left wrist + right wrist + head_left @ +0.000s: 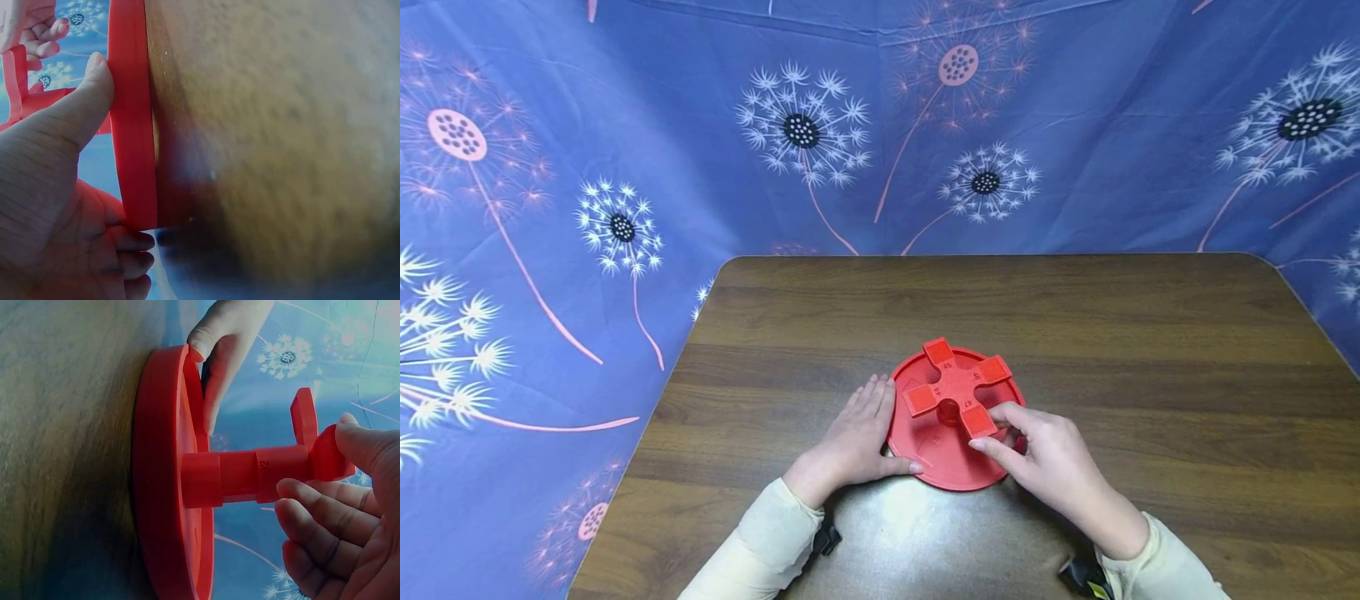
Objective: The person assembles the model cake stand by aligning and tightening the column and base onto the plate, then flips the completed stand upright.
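A red round base [943, 467] with a raised rim lies flat on the table. From its middle rises a red post [237, 478], upright and stepped. A red four-armed cross piece [957, 383] with small numbers on its arms tops the post. My left hand [857, 433] rests along the base's left rim, fingers straight and thumb [94, 94] on the near rim. My right hand [1052, 450] pinches the cross piece's near right arm between thumb and fingers. Its other fingers [312, 525] are loosely bent beside the post.
The brown wood-grain table [1150, 333] has rounded far corners. Behind it and at the left hangs a blue cloth [685, 100] with dandelion prints. Dark straps [827, 537] sit at the wrists, by the pale sleeves [767, 533].
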Demonstrator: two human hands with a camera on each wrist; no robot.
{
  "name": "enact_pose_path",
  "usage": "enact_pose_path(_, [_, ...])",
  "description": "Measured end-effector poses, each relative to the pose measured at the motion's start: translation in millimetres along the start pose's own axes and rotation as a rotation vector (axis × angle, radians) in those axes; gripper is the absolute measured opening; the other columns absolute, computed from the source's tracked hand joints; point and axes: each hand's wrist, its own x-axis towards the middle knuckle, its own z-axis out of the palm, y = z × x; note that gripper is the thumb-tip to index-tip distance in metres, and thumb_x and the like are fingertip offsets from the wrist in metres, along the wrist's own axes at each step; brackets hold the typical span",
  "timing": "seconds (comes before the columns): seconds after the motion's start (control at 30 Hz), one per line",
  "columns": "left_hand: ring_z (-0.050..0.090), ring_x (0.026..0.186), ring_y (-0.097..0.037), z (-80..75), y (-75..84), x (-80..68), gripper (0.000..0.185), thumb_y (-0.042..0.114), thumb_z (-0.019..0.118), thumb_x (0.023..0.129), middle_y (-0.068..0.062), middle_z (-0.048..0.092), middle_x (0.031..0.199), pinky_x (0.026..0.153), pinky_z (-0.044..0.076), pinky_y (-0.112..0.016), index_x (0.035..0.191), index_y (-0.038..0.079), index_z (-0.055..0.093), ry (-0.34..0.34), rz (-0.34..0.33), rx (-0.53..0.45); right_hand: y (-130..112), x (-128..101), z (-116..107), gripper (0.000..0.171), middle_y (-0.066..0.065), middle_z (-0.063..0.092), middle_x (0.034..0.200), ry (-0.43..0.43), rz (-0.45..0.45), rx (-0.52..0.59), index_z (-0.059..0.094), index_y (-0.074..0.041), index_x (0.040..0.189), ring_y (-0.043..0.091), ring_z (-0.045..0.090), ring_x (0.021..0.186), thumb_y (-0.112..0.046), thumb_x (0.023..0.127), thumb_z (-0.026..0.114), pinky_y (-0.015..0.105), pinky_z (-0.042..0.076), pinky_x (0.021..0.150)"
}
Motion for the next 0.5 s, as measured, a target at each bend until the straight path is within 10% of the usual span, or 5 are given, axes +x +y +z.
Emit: enact_pose_path(0.5, [0.014,0.147,-0.036,-0.7,1.9,0.1,0.118,0.071,0.065,0.077,-0.024,0.019,0.158,0.119,0.016,-0.044,0.152,-0.007,0.017,0.016,0.003,0.042,-4.5,-1.2,5.7,0.025,-0.024,0.052,0.064,0.048,-0.023,-0.012,0.060,-0.025,0.079,-0.006,0.048,0.054,-0.023,0.069,0.084,0.012,0.037,0.049])
